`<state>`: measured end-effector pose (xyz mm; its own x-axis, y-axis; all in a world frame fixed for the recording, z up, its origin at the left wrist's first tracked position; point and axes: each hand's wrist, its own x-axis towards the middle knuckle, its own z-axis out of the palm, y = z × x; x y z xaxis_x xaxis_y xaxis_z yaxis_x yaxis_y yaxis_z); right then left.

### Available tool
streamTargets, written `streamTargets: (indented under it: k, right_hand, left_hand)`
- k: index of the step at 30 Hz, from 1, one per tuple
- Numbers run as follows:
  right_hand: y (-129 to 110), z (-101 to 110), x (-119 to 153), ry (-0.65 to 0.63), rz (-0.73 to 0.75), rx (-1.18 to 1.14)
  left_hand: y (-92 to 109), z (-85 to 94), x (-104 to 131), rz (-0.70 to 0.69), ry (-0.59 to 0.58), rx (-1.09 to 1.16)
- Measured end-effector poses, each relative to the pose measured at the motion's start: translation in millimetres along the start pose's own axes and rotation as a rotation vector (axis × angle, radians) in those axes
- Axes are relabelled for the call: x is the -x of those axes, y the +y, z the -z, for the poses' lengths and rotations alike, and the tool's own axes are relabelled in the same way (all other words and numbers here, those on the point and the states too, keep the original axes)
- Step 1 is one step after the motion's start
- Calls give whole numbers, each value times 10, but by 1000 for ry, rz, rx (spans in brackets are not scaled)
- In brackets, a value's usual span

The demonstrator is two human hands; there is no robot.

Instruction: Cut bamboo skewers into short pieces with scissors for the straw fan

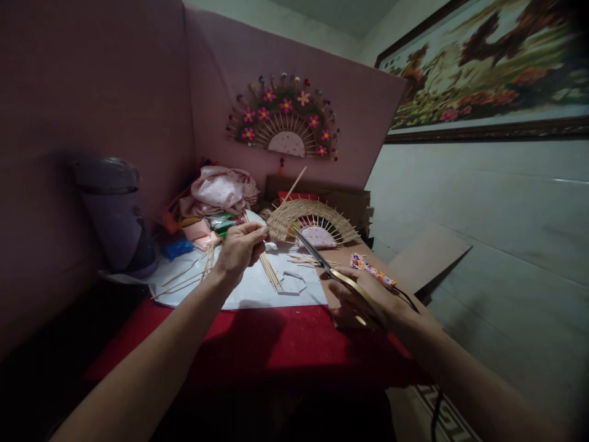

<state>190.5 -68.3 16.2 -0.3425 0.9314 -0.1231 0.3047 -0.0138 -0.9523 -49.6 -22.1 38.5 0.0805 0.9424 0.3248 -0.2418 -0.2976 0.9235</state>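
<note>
My left hand (243,248) is closed in a pinch at the left end of a woven half-round fan (317,212). A thin wooden stick (296,183) slants up and right, in line with the pinched fingertips. Twine is woven around the fan's spokes, and a pink spotted half-disc (317,237) sits at its base. In my right hand (363,294) is a pair of scissors (350,282) with gold-coloured handles. Their dark blades point up and left, toward the fan's lower left part. How far the blades are apart is hard to tell.
Loose sticks (269,270) lie on white sheeting (243,294) over a red cloth (276,337). A flower-patterned tool with a cable (372,269) rests on cardboard at right. Bags, bundled pink fabric (225,190) and a purple flask (115,215) stand left. A decorated fan (285,120) hangs behind.
</note>
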Motion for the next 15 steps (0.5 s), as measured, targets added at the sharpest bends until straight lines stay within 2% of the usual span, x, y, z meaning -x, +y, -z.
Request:
streamTargets:
  k: [6, 12, 15]
  right_hand:
    - [-148, -51, 109, -19, 67, 115]
    - [-302, -133, 12, 27, 232, 396]
    - [-362, -171, -42, 52, 277, 450]
  left_hand:
    - [16, -53, 37, 122, -80, -38]
    - [-3, -57, 44, 203, -156, -118]
    - [-18, -57, 51, 235, -185, -157]
